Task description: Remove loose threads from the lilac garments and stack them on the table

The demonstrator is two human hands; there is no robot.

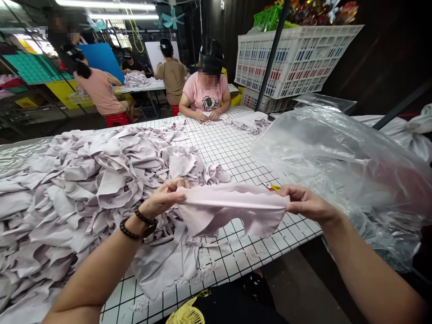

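A pale pink fabric piece (232, 204) is stretched between my two hands above the grid-patterned table. My left hand (167, 195) pinches its left end, and beaded bracelets circle that wrist. At the other end, my right hand (305, 203) grips the cloth between thumb and fingers. The fabric's lower edge hangs loose with a curved cut-out. Just behind it on the table lie small yellow-handled snips (270, 185), partly covered by the cloth. Left of my hands rises a large heap of similar pale fabric pieces (84, 180).
A clear plastic bag (337, 157) spreads over the table's right side. White crates (293, 58) are stacked behind it. Across the grid-patterned table (219, 144), a person in a pink shirt (205, 94) handles fabric. Thread scraps lie near the front edge; other people sit farther back.
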